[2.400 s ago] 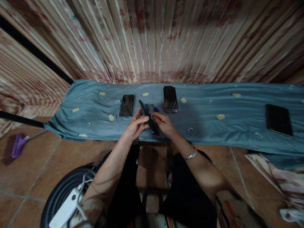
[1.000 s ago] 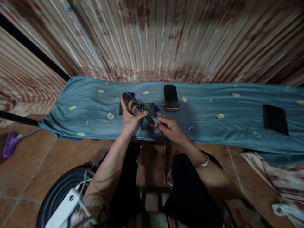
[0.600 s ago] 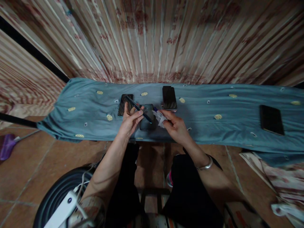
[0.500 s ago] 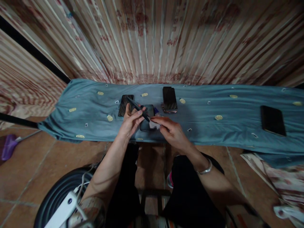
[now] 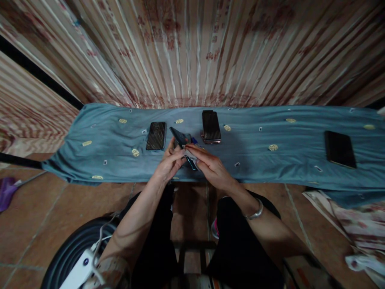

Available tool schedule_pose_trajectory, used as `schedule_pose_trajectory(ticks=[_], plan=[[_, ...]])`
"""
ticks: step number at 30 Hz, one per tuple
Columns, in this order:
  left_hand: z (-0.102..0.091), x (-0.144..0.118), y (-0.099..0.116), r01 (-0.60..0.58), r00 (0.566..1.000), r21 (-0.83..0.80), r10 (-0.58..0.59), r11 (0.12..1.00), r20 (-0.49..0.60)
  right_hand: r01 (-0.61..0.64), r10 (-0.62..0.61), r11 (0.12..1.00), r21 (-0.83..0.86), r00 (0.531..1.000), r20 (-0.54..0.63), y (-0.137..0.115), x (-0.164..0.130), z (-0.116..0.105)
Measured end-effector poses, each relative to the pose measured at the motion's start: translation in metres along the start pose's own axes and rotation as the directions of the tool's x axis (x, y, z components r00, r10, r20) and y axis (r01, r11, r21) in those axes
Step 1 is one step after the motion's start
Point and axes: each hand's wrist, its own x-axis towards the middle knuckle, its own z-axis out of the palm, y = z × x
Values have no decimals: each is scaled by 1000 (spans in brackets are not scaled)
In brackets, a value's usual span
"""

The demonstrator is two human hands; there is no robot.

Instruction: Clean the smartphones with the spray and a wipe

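Hands meet at the near edge of the desk (image 5: pixel 270 168), over its blue cloth (image 5: pixel 114 160). The left hand (image 5: pixel 169 163) is closed on a dark phone (image 5: pixel 179 137), gripping its lower part so that it stands tilted up off the cloth, its top end pointing away and to the left. The right hand (image 5: pixel 210 165) lies just beside it, fingers (image 5: pixel 195 150) stretched toward the phone and pressing a small pale wipe (image 5: pixel 192 161) against its lower edge; how firmly that hand pinches the wipe cannot be told. Half a second ago the phone was held edge-on, showing as a thin dark line, with the right hand pinching the wipe at its near tip; now its broad face has turned more into view and both hands have drawn closer together and nearer the body. A second phone that lay flat under the hands then is now almost wholly hidden by them. A silver bangle (image 5: pixel 255 210) sits on the right wrist. Left of the hands a phone with a cracked screen (image 5: pixel 156 135) lies flat, unmoved; beyond them to the right sits a stack of phones (image 5: pixel 211 126), and well apart at the far right a black phone (image 5: pixel 339 149). Striped curtains (image 5: pixel 192 52) hang behind the desk.
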Motion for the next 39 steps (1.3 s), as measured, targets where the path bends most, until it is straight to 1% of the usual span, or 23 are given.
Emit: schedule_pose_trajectory(ticks=[3, 8, 14, 18, 22, 28, 39], plan=[[5, -3, -3, 24, 999, 3, -24, 1000, 35, -31, 31, 1000, 1, 1000, -2, 2, 2, -1], [8, -7, -7, 56, 998, 28, -57, 998, 33, -81, 81, 997, 15, 997, -5, 5, 6, -1], [7, -9, -6, 59, 998, 45, -60, 997, 36, -167, 166, 986, 16, 986, 6, 11, 10, 0], [8, -10, -4, 48, 998, 53, -51, 997, 46, -198, 198, 980, 8, 980, 8, 17, 12, 2], [6, -8, -1, 36, 999, 37, -37, 999, 31, -186, 186, 982, 10, 982, -3, 20, 12, 4], [-2, -4, 9, -26, 1000, -11, 26, 1000, -13, -156, 156, 988, -9, 988, -2, 19, 8, 6], [-9, -2, 13, -18, 999, -21, 17, 1000, -31, -82, 87, 989, -125, 995, 40, 10, 1, -1]])
